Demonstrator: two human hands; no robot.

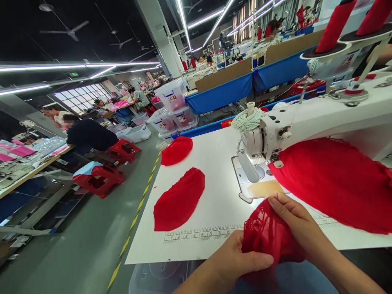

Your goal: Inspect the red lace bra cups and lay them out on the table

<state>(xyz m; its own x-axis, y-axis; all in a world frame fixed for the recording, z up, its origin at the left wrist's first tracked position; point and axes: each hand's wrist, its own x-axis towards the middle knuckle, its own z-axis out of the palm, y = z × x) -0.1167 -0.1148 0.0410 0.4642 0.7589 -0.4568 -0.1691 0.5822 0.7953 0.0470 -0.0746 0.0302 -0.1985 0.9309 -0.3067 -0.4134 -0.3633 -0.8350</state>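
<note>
Between my hands, at the table's front edge, hangs a piece of red lace fabric. My left hand grips its lower left side, thumb laid over the cloth. The top edge is pinched between the thumb and fingers of my right hand. Just beyond them stands a white sewing machine, its needle area lit above a metal plate. A large red fabric piece lies under the machine's arm on the right. Two smaller pieces rest on the left: a red fabric panel and a red cup-shaped piece.
A printed ruler runs along the front of the white table. Red thread cones stand at upper right. Clear plastic bins are stacked behind the table. Red stools and a seated person are across the aisle.
</note>
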